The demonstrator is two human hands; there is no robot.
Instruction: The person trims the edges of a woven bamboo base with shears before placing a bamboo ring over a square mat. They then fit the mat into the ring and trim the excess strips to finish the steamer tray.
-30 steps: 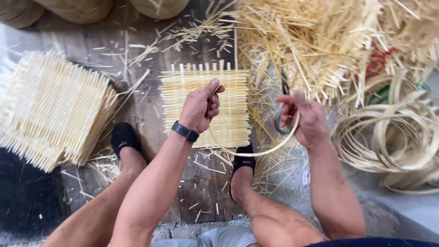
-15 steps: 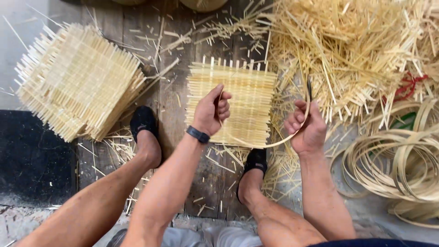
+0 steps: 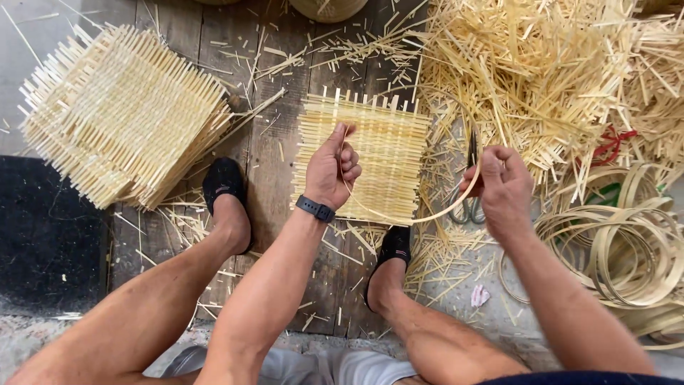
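A thin, flat bamboo strip, pale and flexible, is bent into a long curve between two hands. Its one end is pinched by the left hand, fingers closed on it; its other end is gripped in the closed right hand. A dark band is worn on the left wrist.

Just beneath the strip, a small square woven mat of pale bamboo slats is laid flat on a floor of worn, dark wooden planks, with loose slat ends sticking out along its top edge. A stack of similar woven mats is seen at the left, well apart. A large heap of cut bamboo splints is spread at the upper right, and coils of bamboo strip are piled at the right. Scissors are partly hidden behind the right hand. Two feet in black shoes are planted among scattered offcuts.
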